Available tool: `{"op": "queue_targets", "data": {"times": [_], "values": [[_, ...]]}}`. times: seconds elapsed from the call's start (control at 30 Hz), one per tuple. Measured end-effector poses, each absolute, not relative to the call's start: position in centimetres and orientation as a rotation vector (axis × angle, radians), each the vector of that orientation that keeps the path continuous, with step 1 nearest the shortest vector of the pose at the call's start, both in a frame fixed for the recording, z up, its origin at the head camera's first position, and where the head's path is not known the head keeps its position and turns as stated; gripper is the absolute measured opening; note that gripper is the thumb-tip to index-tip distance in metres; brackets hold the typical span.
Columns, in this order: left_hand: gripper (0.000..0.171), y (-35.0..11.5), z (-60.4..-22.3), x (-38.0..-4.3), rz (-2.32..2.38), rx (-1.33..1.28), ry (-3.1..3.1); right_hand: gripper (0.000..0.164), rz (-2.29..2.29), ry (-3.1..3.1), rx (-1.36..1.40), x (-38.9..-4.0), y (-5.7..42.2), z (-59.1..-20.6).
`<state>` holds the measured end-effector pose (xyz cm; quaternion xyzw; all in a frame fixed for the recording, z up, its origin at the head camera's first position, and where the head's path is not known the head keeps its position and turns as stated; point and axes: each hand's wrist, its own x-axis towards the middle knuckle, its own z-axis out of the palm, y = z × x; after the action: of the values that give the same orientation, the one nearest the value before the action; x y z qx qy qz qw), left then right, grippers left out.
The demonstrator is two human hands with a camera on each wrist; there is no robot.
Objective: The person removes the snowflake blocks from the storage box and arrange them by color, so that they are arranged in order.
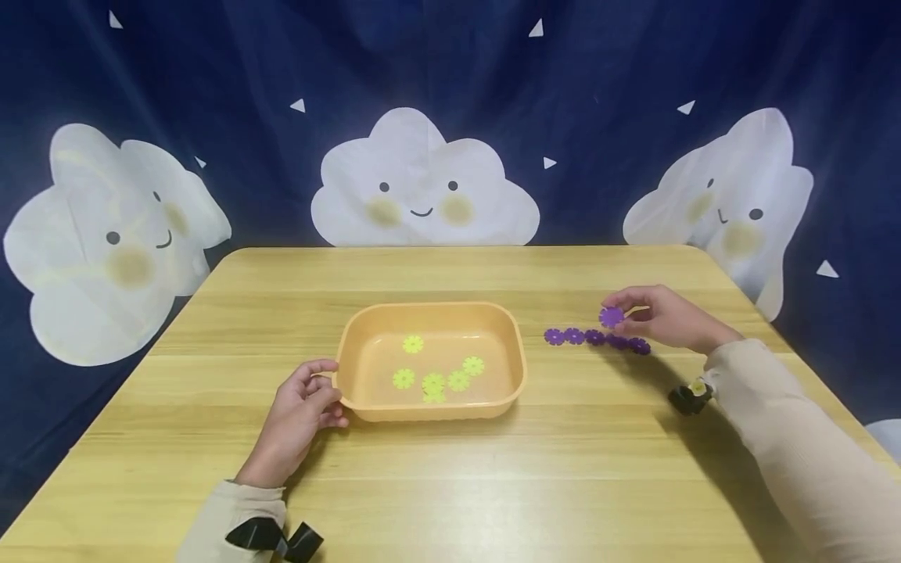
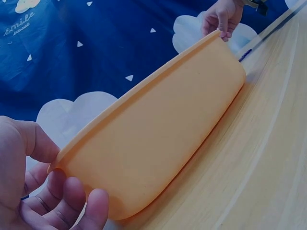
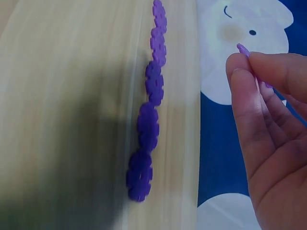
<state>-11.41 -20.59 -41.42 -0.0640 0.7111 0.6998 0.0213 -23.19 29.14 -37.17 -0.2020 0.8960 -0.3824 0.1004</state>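
My left hand (image 1: 299, 414) grips the left end of an orange plastic basin (image 1: 521, 352). In the left wrist view its thumb lies at the rim and the other fingers curl under it. Inside the basin, several yellow-green snowflake discs (image 1: 413, 344) are scattered, two of them overlapping. Off to the right, my right hand (image 1: 665, 317) pinches a purple snowflake disc (image 1: 611, 317) between thumb and fingers. Below that hand, a row of several purple discs (image 3: 147, 127) runs edge to edge along the table, its right end partly in shadow.
The wooden table (image 1: 450, 485) extends on all sides of the basin. Behind its far edge hangs a dark blue curtain (image 1: 598, 94) with white smiling clouds and small triangles. Black straps (image 1: 690, 399) sit around both sleeved wrists.
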Motion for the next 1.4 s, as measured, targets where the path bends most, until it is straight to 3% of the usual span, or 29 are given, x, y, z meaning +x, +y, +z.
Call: {"op": "queue_targets", "data": {"times": [1.03,1.4], "values": [[0.041,-20.8,-41.7,-11.6,2.194,-0.166,2.165,0.048,-1.227,2.651,-0.355,-21.2,34.4,-40.4],[0.043,-20.9,-41.7,-11.6,2.199,-0.162,2.164,0.038,-1.163,2.701,-0.288,-21.0,35.5,-41.2]]}}
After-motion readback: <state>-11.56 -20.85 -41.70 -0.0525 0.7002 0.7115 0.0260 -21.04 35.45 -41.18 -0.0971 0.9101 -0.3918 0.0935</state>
